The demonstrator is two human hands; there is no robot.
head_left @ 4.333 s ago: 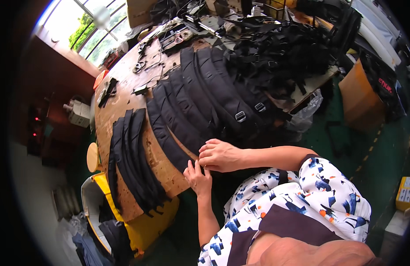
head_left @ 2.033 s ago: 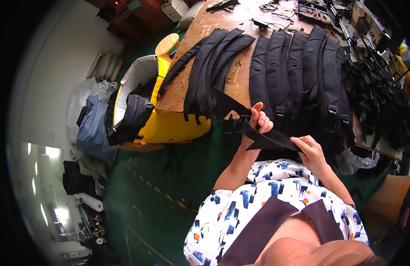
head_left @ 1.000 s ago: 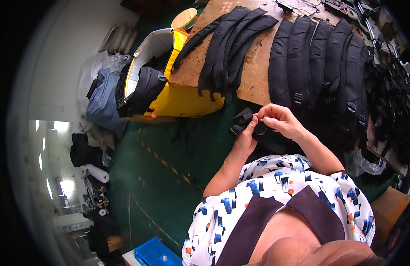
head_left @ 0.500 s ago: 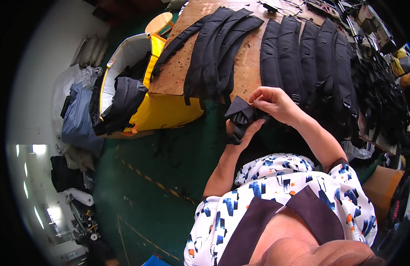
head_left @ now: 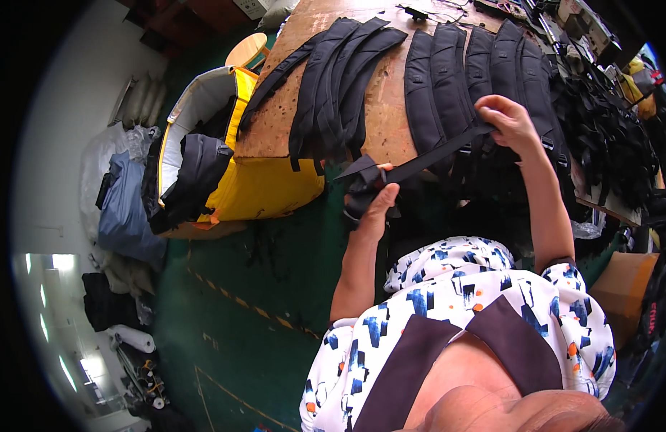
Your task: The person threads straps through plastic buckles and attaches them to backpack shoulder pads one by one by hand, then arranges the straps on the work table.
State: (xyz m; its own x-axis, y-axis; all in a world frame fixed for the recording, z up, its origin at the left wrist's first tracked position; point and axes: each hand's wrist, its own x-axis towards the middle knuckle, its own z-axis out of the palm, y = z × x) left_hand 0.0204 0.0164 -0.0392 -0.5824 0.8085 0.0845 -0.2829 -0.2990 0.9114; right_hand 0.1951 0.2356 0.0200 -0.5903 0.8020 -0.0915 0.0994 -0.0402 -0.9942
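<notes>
My left hand [head_left: 377, 204] grips the folded lower end of a black padded strap [head_left: 426, 158] just below the table's near edge. My right hand [head_left: 507, 121] pinches the strap's other end, so it is stretched taut between both hands, slanting up to the right. Behind it, several black padded straps [head_left: 448, 79] lie side by side on the brown wooden table [head_left: 385, 122]. Another group of black straps [head_left: 333, 79] hangs over the table's left part.
A yellow bin [head_left: 257, 183] holding dark fabric pieces stands left of the table on the green floor [head_left: 275, 288]. A heap of black webbing [head_left: 606, 137] fills the table's right side. A cardboard box [head_left: 621, 288] stands at the right. Bundles of cloth [head_left: 124, 209] lie at the left wall.
The hands were close together folding the strap; now my right hand has pulled away up and right, stretching the strap out straight. The view has swung back toward the table.
</notes>
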